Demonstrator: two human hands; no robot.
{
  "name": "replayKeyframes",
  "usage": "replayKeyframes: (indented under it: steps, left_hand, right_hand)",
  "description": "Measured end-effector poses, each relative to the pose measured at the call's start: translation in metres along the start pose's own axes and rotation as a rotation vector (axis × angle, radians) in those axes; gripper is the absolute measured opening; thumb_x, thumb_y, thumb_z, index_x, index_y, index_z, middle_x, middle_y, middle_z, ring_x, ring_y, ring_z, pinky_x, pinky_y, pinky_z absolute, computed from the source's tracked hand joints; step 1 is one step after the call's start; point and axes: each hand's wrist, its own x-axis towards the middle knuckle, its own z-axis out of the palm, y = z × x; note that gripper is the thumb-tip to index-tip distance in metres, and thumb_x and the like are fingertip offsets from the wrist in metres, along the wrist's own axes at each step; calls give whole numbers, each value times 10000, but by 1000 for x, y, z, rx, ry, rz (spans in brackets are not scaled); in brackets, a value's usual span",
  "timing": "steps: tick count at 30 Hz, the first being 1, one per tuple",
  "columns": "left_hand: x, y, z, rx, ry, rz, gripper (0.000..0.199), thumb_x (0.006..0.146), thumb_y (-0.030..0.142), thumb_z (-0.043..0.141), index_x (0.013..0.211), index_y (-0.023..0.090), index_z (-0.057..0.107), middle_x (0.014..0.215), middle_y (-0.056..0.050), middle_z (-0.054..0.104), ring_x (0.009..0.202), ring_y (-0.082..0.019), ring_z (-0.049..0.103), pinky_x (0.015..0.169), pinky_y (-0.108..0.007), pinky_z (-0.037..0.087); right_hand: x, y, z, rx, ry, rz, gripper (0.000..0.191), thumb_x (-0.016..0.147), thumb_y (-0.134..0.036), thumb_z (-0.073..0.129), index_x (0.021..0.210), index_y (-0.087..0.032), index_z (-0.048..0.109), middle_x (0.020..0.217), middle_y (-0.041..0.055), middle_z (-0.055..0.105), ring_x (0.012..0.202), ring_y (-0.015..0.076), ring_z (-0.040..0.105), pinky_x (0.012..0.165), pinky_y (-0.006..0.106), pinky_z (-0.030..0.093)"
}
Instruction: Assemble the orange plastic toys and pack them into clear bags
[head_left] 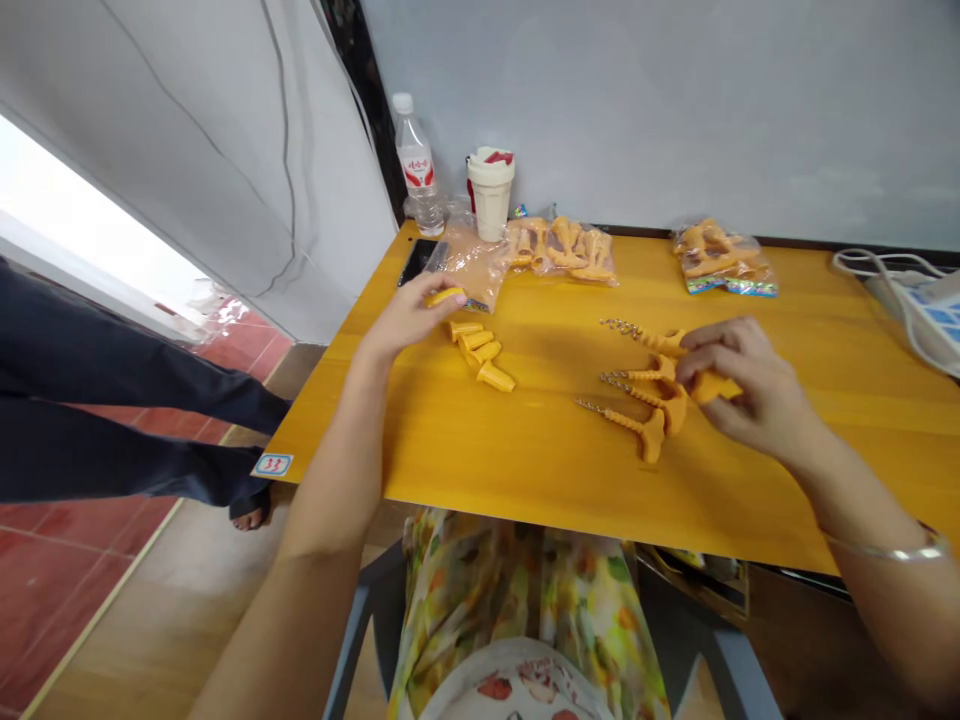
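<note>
Left hand (pixel 409 318) pinches an orange plastic cap (pixel 446 296); right hand (pixel 739 375) pinches an orange corkscrew handle (pixel 714 387).
Loose caps (pixel 480 355) and corkscrews (pixel 651 435) lie between the hands, open surface (pixel 555 470) before the front edge.

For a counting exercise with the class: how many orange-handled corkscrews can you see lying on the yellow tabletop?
4, fanned in a column by the right hand: top one, second, third, bottom one. The orange piece in that hand may hide another.
</note>
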Motion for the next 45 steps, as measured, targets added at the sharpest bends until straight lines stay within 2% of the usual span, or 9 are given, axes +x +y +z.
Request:
replayKeyframes:
  steps: [5,13,20,23,31,35,38,41,45]
  left_hand:
    - [7,-26,30,402,6,-99,419,872,480,584,1182,225,704,1125,-90,651,1060,-263,615,992,-396,459]
    - [14,-46,31,269,-110,-204,436,847,478,573,1167,226,729,1134,-57,741,1065,-262,660,981,-350,475]
    - [13,-39,34,246,-134,-247,416,830,448,575,1122,207,747,971,-46,752,907,-230,666,864,-320,505]
    - [12,-37,34,247,-116,-242,406,836,448,562,1092,197,752,919,-51,744,849,-221,658,816,-317,502]
    - [7,-18,32,300,160,-54,341,914,408,487,1067,205,715,1067,-59,710,902,-191,632,893,-319,480]
    - [3,-3,32,348,213,35,318,951,403,469,1073,218,697,1071,-61,693,995,-216,622,975,-367,455]
    - [-4,18,42,352,237,114,328,972,415,456,1115,226,681,1120,-74,672,1102,-246,592,1033,-413,424]
    - [-18,50,71,292,116,262,380,984,440,453,1216,205,642,1211,-108,636,1182,-260,565,1064,-432,413]
    - [-41,89,133,327,-293,483,554,975,541,442,1413,212,517,1471,-138,494,1387,-324,428,1158,-493,329]
  right_hand:
    - [-19,67,34,336,129,689,208,913,-411,543,944,-208,578,862,47,632,742,163,547,717,331,443]
    - [-37,99,60,484,164,889,372,825,-571,604,893,-212,537,785,36,674,635,150,551,602,276,436]
    - [-41,114,72,248,85,896,461,862,-615,531,1020,-190,615,628,-18,531,587,157,491,576,286,401]
    - [-40,120,72,128,28,886,477,888,-552,519,1167,-174,605,658,0,582,607,177,524,625,310,437]
    - [-31,104,62,-267,-78,825,420,927,-429,487,1254,-208,630,1148,138,702,1025,328,646,907,488,514]
    - [-33,81,60,-255,-115,638,507,975,-457,415,1348,-159,586,1345,174,603,1279,348,518,1085,527,420]
    - [-39,67,68,-205,-240,558,624,989,-515,387,1491,-147,437,1563,172,378,1469,358,289,1185,552,288]
    - [-44,60,77,-221,-381,658,642,997,-511,371,1548,-182,347,1639,157,214,1518,397,115,1181,627,235]
    - [-45,64,84,-231,-471,718,636,1009,-481,346,1572,-190,289,1653,165,153,1517,407,94,1167,657,231]
